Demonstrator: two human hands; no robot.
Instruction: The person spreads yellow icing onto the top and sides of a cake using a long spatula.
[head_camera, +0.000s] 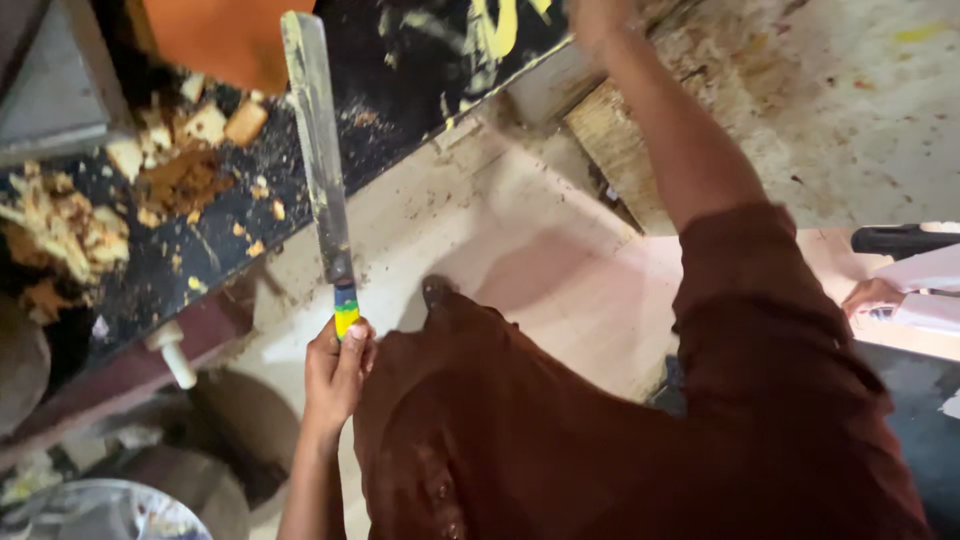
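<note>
A long flat blade (318, 150) stands upright over the dark worktop (400, 90), its striped handle clenched in the left hand (338, 370). The right hand (595, 15) reaches up past the frame's edge, grip unclear. Wood scraps (190, 150) lie nearby; this looks like a pause between chops, calling for a steady downward aim.

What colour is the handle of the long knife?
Handle: green, yellow and blue bands, in the head view.

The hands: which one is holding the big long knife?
The left hand grips the knife by its yellow, green and blue handle. The right hand is raised at the top edge, mostly out of view, away from the knife.
</note>
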